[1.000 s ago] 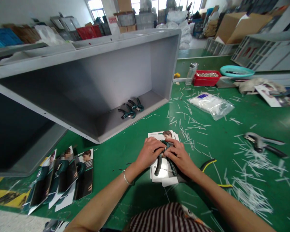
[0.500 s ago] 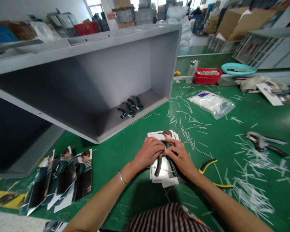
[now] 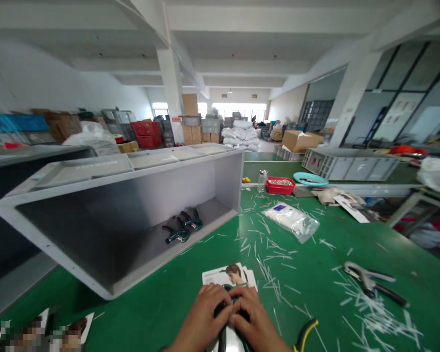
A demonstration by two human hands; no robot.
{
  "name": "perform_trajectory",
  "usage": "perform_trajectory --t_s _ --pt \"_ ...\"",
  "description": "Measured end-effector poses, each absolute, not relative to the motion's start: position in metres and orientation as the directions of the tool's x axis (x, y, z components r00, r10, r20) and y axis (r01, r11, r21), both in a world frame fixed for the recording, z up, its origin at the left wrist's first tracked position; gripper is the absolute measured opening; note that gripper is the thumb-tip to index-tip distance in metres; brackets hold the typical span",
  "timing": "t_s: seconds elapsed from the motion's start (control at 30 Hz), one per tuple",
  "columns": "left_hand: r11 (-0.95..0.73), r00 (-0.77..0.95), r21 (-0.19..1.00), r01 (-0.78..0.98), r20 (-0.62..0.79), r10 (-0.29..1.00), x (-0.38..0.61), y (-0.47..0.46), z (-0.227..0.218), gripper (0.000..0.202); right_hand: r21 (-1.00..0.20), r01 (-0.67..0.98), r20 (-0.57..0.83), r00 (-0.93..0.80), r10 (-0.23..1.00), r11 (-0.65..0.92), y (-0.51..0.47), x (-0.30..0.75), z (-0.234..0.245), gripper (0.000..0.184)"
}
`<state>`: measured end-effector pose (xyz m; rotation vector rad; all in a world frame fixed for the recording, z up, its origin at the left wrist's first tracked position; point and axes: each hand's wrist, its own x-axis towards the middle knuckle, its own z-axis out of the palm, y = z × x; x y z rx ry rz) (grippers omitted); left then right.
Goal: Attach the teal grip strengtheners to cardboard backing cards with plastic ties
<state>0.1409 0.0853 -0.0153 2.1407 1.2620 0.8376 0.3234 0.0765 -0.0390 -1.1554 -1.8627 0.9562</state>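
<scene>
At the bottom middle, a pair of black-handled pliers [image 3: 223, 337] lies on a stack of printed cards [image 3: 213, 276]. My left hand [image 3: 205, 318] is closed over the head of the pliers from the left, its thumb pointing inward. From the right, my right hand [image 3: 254, 318] curls its fingers over the same part, its thumb near the left one. The fingers hide most of the pliers' head and anything small pinched there. Both handles run down between my hands and leave the picture at the lower edge.
A grey crate [image 3: 176, 171] on its side at left holds two pliers [image 3: 178, 232]. Carded tools [image 3: 71, 335] lie at lower left. Rightward are white strips [image 3: 381, 313], grey pliers [image 3: 374, 283], yellow-black cutters [image 3: 305, 335], a plastic bag [image 3: 293, 220] and a red tray [image 3: 280, 186].
The view has tipped upward, so the table and my hands appear lower and more of the hall shows. My hands stay on the pliers, with thumbs now nearer each other.
</scene>
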Motion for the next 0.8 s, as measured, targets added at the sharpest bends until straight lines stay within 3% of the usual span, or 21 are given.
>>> perform_trajectory --t_s 0.17,0.23,0.3,0.37,0.4,0.5,0.53,0.7,0.8 --pt "-0.496 0.309 0.612 0.616 0.391 0.867 0.138 0.079 -0.026 0.021 -0.911 0.346 0.14 -0.249 0.958 0.223 0.08 0.322 -0.039 0.031" --pt "-0.665 0.388 0.429 0.612 0.569 0.725 0.145 0.074 -0.042 0.024 -0.913 0.344 0.153 -0.213 0.965 0.221 0.081 0.319 -0.042 0.029" --pt "-0.818 0.485 0.144 0.557 0.743 0.461 0.152 0.069 -0.058 0.033 -0.906 0.347 0.182 -0.197 0.963 0.242 0.081 0.316 -0.044 0.026" --pt "-0.856 0.515 0.001 0.517 0.798 0.312 0.152 0.065 -0.064 0.04 -0.902 0.343 0.21 -0.187 0.96 0.264 0.08 0.313 -0.046 0.022" --pt "-0.853 0.518 0.029 0.521 0.784 0.343 0.15 0.064 -0.063 0.039 -0.901 0.338 0.219 -0.183 0.958 0.271 0.079 0.312 -0.047 0.02" --pt "-0.766 0.485 0.263 0.587 0.643 0.592 0.141 0.064 -0.051 0.025 -0.905 0.328 0.231 -0.154 0.961 0.27 0.077 0.31 -0.05 0.014" --pt "-0.758 0.474 0.274 0.592 0.642 0.603 0.141 0.064 -0.049 0.024 -0.905 0.331 0.232 -0.147 0.962 0.268 0.078 0.308 -0.051 0.012" --pt "-0.803 0.493 -0.041 0.594 0.808 0.324 0.155 0.059 -0.068 0.038 -0.88 0.373 0.247 -0.165 0.955 0.293 0.078 0.306 -0.042 0.01" --pt "-0.644 0.416 -0.024 0.765 0.781 0.465 0.145 0.046 -0.078 0.026 -0.834 0.415 0.294 -0.223 0.929 0.363 0.072 0.316 -0.03 0.014"
